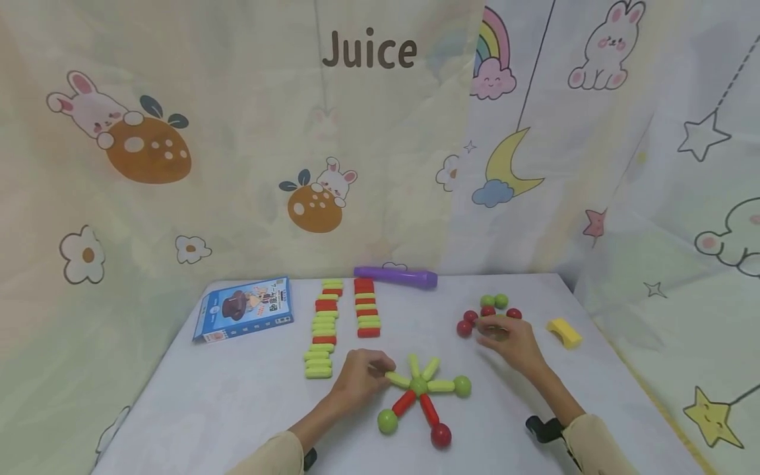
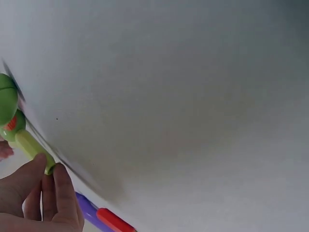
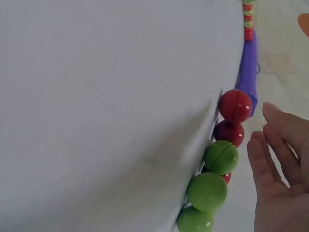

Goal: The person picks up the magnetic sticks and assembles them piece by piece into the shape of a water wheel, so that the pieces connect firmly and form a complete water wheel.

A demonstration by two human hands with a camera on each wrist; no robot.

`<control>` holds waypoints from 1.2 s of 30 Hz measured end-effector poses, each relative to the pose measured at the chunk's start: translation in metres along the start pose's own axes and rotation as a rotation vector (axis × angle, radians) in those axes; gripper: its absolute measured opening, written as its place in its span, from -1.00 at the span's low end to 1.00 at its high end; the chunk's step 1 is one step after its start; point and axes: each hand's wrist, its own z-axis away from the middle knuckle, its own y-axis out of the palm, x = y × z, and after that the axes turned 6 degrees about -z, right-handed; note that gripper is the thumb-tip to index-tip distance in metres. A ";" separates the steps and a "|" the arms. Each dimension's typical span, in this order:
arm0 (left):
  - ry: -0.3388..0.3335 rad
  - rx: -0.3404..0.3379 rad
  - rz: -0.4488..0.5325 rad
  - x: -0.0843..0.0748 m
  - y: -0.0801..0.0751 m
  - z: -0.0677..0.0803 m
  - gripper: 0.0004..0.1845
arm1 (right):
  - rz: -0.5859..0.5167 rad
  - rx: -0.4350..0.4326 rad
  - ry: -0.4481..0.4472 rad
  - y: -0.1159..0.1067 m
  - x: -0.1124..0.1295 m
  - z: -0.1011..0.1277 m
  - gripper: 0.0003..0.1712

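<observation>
A star of light green and red sticks with ball ends (image 1: 418, 386) lies on the white table (image 1: 237, 409). My left hand (image 1: 382, 373) pinches the outer end of one light green stick (image 1: 396, 379). The left wrist view shows that stick (image 2: 29, 145) between thumb and fingertips (image 2: 48, 164), with a green ball (image 2: 7, 104) beyond. My right hand (image 1: 489, 330) hovers with relaxed fingers beside a cluster of red and green balls (image 1: 487, 310). In the right wrist view the fingers (image 3: 270, 128) stay just off the balls (image 3: 221, 157), holding nothing.
Two rows of spare green and red sticks (image 1: 323, 326) lie at the back centre. Behind them lies a purple tube (image 1: 396, 276). A blue box (image 1: 245, 308) sits at the back left, a yellow block (image 1: 564, 332) at the right. Printed curtains surround the table.
</observation>
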 end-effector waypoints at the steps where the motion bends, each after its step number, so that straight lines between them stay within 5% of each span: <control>1: -0.001 -0.002 -0.001 0.000 0.001 -0.002 -0.80 | 0.012 0.013 -0.011 0.002 -0.002 -0.004 -0.53; 12: -0.012 -0.003 0.020 0.002 0.007 -0.008 -0.78 | 0.189 0.136 -0.076 0.022 -0.008 -0.020 -0.49; 23: -0.008 -0.007 0.008 -0.001 0.008 -0.014 -0.76 | -0.311 0.355 -0.065 0.022 -0.001 0.006 -0.59; 36: -0.009 -0.053 -0.005 -0.006 0.009 -0.009 -0.76 | -0.369 0.340 -0.051 0.024 0.007 0.012 -0.58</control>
